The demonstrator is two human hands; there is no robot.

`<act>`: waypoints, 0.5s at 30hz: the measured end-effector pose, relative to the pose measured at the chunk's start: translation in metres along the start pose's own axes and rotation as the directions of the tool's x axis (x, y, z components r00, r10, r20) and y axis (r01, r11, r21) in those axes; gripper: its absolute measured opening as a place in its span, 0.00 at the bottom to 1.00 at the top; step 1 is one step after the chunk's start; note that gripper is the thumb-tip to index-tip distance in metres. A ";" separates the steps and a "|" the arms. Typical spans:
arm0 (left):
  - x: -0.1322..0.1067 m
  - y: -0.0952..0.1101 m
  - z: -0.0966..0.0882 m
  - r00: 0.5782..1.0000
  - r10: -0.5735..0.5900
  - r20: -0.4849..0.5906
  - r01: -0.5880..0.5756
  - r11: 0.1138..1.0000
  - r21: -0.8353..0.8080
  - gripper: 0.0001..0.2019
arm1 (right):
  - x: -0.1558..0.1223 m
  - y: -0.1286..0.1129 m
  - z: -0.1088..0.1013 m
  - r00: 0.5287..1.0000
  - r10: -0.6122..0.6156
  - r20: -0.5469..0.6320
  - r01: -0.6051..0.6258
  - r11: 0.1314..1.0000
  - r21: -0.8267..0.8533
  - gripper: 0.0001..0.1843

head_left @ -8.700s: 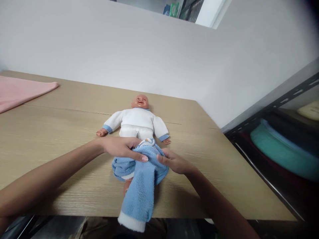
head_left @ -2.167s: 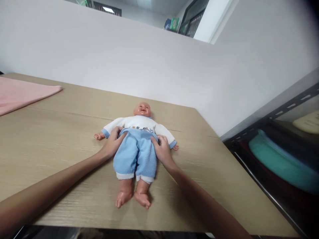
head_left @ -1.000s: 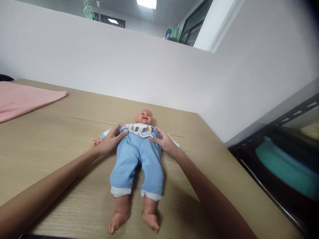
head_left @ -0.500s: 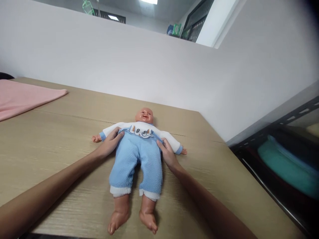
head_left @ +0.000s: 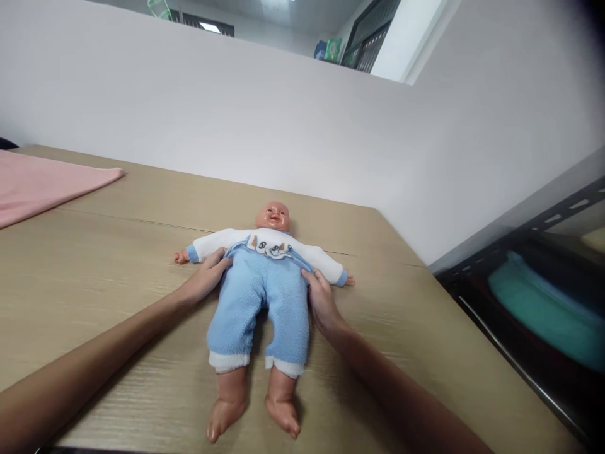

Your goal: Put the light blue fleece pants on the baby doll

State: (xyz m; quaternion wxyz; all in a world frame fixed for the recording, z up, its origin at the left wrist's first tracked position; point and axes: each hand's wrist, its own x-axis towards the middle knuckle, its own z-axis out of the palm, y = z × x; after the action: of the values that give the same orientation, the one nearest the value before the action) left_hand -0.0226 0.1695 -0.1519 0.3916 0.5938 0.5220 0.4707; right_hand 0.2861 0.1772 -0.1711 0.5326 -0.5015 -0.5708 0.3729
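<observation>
A baby doll (head_left: 271, 217) lies on its back on the wooden table (head_left: 94, 252), head away from me, bare feet toward me. It wears a white top with blue cuffs and light blue fleece dungarees (head_left: 259, 302) with an elephant bib. My left hand (head_left: 207, 277) pinches the dungarees at the doll's side under its arm. My right hand (head_left: 320, 301) grips the other side of the dungarees at the waist. Both hands' fingers are closed on the fabric.
A pink cloth (head_left: 42, 186) lies on the table at the far left. A white partition wall (head_left: 236, 120) runs behind the table. To the right stands a dark metal shelf (head_left: 520, 252) holding a teal cushion (head_left: 543, 302).
The blue dungarees were pulled up over the doll's legs and body, the bib now on the chest. In the last second my hands slid from the doll's shoulders down to its sides.
</observation>
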 end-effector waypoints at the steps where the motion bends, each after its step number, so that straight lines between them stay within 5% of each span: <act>1: -0.001 0.000 0.003 0.999 -0.024 -0.025 0.022 0.998 -0.053 0.15 | -0.002 0.001 0.003 0.999 0.041 -0.010 -0.040 0.997 0.070 0.21; 9: -0.001 -0.003 0.012 0.995 -0.074 -0.069 0.046 0.941 -0.336 0.21 | 0.006 -0.007 0.009 0.987 0.152 0.060 -0.163 0.907 0.388 0.31; 15: 0.007 0.002 0.012 0.997 -0.058 0.046 0.073 0.881 -0.468 0.23 | 0.017 -0.009 0.003 0.979 0.139 0.148 -0.188 0.896 0.402 0.27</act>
State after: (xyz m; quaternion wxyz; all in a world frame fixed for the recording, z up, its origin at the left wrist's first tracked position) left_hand -0.0100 0.1761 -0.1520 0.5473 0.4704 0.4063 0.5604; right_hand 0.2825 0.1918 -0.1594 0.5598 -0.4011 -0.4643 0.5569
